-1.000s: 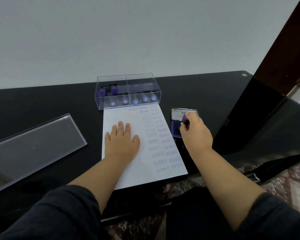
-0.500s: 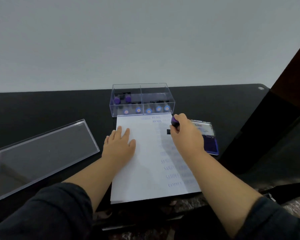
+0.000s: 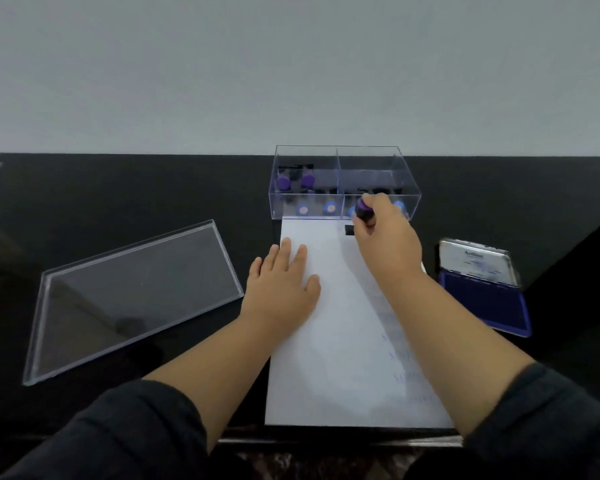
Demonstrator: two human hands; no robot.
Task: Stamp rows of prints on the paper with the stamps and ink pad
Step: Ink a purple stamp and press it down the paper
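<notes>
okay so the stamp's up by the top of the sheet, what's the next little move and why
Probably press the stamp straight down. The right hand holds it at the paper's far edge, and the left hand lies flat on the sheet.

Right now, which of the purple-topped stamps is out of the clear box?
The stamp gripped by the right hand, held at the paper's far edge. The other purple-topped stamps stand in the clear box's left compartment.
</notes>
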